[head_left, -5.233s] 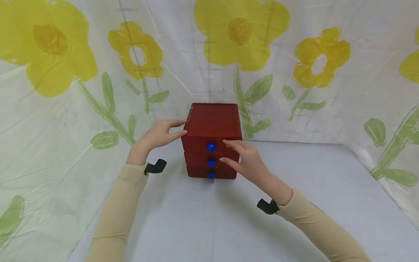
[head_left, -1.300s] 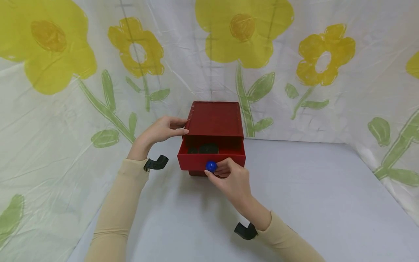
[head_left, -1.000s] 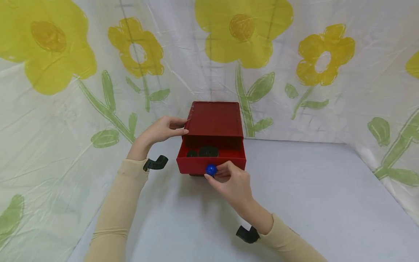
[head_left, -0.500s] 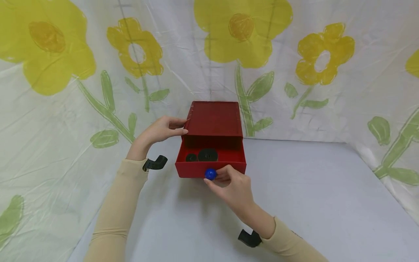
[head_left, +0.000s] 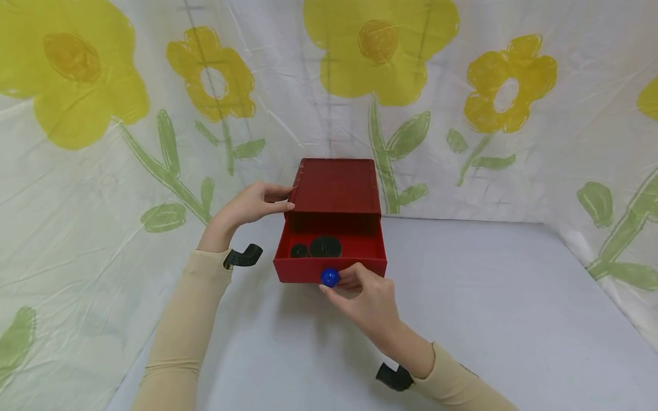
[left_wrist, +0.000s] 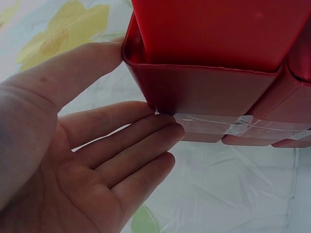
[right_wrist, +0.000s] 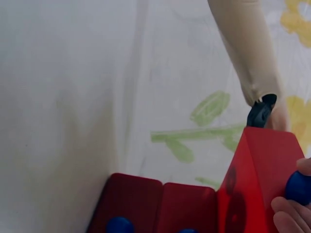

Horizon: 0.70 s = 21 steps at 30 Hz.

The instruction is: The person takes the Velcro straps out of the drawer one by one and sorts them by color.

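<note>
A flowered sheet [head_left: 280,85] hangs behind and to the left of the pale bench [head_left: 488,285] in front of me. On the bench, at the far middle, stands one red cabinet [head_left: 336,185] with three drawers: the top drawer [head_left: 290,271] juts out towards me, and the two lower drawers [right_wrist: 131,199] sit closed beneath. My left hand [head_left: 252,204] has its fingers fairly straight, thumb and fingertips touching the cabinet's left side, gripping nothing. My right hand [head_left: 370,294] is nearer and pinches one knob between thumb and fingers. Two dark discs lie at the left of the top drawer, a larger disc [head_left: 326,247] and, just left of it, a smaller disc [head_left: 299,251]. I count three blue knobs, one per drawer: the pinched knob [head_left: 330,278] and two lower knobs [right_wrist: 120,224].
</note>
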{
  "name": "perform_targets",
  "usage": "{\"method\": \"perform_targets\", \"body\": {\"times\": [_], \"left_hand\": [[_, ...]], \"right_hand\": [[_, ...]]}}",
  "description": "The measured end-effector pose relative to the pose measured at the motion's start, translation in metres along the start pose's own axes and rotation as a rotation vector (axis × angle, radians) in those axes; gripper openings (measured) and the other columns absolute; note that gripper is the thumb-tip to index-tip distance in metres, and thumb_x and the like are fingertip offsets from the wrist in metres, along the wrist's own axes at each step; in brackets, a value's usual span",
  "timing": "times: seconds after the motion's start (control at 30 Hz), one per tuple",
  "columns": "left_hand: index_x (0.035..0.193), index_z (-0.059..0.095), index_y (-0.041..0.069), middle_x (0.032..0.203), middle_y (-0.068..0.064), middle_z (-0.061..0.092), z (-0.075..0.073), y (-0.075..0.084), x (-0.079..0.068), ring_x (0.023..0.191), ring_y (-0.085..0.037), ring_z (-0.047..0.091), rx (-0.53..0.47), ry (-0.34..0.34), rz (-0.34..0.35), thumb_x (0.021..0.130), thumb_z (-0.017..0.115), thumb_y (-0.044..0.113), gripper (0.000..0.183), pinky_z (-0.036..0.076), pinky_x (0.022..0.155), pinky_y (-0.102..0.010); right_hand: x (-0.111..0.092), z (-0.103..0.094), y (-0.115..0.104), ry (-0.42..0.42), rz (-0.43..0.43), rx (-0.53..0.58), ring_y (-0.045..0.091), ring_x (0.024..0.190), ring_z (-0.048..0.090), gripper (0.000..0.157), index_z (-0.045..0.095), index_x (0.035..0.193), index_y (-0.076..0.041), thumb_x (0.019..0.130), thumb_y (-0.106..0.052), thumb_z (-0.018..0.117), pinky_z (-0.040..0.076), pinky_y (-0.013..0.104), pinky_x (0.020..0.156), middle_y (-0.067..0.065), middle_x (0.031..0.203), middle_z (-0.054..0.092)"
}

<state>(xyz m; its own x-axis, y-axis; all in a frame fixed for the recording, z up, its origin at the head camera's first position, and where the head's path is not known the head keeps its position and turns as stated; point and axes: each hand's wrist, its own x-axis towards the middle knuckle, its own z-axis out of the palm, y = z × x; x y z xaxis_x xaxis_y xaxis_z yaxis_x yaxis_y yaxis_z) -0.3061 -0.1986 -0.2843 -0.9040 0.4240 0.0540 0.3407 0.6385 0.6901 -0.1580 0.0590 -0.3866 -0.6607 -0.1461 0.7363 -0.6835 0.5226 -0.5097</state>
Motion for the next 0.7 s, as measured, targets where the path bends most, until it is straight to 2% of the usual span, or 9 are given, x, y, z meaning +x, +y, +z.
{"method": "perform_targets", "body": {"times": [0.7], "left_hand": [[0.139,0.05,0.011,0.13,-0.01,0.06,0.0003,-0.0009,-0.0012,0.118,-0.026,0.057,0.007,0.003,0.003,0.088,0.066,0.037,0.059,0.047,0.097,-0.048]], "right_hand": [[-0.0063,0.0,0.0001,-0.013,-0.03,0.008,0.001,0.069,0.067,0.034,0.063,0.087,-0.008,0.07,-0.027,0.085,0.053,0.013,0.066,-0.002,0.079,0.071]]}}
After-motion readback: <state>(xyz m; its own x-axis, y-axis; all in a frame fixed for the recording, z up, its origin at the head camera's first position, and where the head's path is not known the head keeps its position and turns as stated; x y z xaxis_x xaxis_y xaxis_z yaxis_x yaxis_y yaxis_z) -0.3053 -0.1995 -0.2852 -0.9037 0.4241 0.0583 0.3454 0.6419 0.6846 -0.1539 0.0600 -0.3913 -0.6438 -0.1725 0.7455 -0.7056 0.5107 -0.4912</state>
